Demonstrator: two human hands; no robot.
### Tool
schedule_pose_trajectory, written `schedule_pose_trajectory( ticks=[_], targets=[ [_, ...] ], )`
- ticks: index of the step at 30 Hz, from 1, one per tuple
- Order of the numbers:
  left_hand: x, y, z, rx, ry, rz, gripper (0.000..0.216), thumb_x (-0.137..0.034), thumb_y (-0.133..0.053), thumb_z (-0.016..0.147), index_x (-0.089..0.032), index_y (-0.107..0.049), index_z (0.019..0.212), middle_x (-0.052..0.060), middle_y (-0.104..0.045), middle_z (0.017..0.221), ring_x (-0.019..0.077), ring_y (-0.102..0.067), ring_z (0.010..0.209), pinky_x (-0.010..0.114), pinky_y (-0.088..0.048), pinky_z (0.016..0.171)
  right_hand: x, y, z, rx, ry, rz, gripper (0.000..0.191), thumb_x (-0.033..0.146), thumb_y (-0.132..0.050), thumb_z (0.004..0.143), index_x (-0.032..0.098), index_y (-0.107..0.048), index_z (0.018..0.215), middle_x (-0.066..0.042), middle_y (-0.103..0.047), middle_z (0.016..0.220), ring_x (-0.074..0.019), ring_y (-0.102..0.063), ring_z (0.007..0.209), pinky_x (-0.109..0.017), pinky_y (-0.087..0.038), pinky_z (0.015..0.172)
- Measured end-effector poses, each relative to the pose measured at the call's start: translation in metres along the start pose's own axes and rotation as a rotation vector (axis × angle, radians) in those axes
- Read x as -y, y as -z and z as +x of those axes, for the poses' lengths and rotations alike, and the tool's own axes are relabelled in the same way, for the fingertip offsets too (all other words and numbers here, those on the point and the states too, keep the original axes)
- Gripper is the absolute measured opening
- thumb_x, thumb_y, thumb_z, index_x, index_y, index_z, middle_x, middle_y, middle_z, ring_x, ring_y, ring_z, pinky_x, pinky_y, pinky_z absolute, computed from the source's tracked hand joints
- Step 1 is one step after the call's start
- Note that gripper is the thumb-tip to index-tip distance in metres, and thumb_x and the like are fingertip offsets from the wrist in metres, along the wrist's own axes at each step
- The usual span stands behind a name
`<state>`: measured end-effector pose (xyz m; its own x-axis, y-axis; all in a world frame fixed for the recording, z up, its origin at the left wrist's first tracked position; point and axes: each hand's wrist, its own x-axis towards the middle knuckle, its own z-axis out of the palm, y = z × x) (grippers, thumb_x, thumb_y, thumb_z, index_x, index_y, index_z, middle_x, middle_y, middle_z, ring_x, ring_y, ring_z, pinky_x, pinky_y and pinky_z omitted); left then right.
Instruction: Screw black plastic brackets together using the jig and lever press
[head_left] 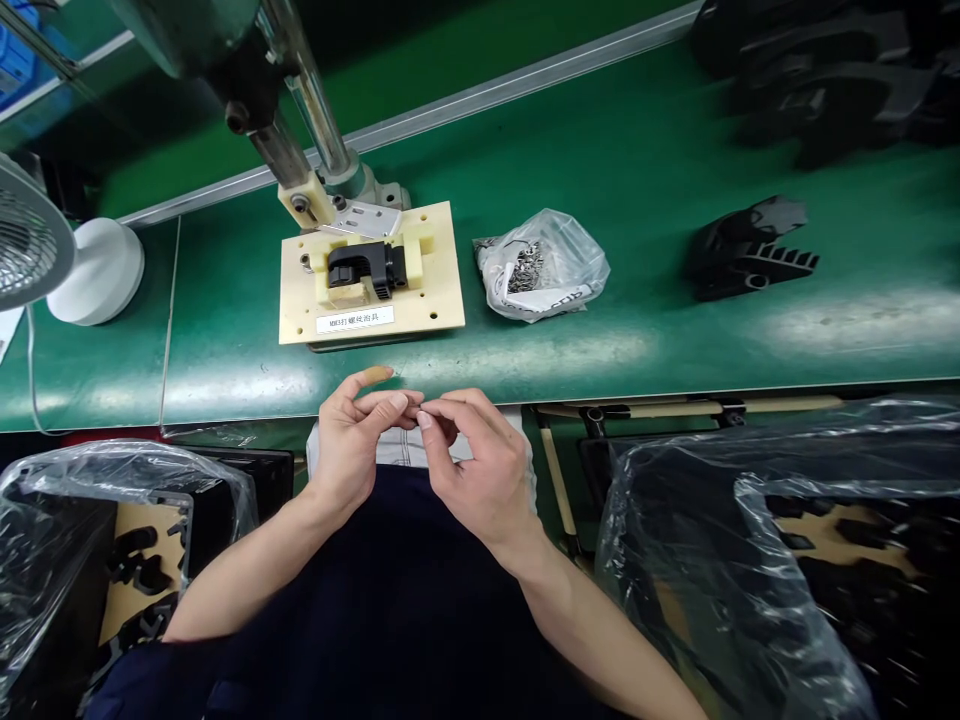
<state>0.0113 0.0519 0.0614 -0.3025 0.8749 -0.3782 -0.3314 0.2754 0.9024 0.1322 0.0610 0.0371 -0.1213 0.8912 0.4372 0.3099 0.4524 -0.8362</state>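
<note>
Fingers (391, 404) of the left hand (349, 438) and right hand (486, 450) pinch a mostly hidden small piece (415, 410) before the worktop (645, 355); beyond, a black part (379, 264) sits in the cream fixture (442, 285), left of a plastic bag (579, 265).

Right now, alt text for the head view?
Left hand and right hand meet at the fingertips before a green bench, any small item between them unclear. On it, a black part sits in a cream jig at a press, beside a bag of metal bits.
</note>
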Motion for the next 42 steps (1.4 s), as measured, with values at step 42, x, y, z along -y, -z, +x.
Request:
schedule_pose_trajectory(
  ticks=[42],
  targets=[
    [-0.073,0.036,0.161,0.038,-0.834,0.379,0.053,-0.041,-0.077,0.073,-0.029,-0.055,0.12,0.006,-0.06,0.121,0.0312,-0.051,0.126,0.045,-0.046,0.101,-0.018,-0.099,0.149,-0.13,0.173,-0.282,0.011,0.023,-0.056,0.092,0.022,-0.063,0.082,-0.004,-0.059,0.084,-0.0196,-0.059,0.083,-0.04,-0.047,0.083]
  ],
)
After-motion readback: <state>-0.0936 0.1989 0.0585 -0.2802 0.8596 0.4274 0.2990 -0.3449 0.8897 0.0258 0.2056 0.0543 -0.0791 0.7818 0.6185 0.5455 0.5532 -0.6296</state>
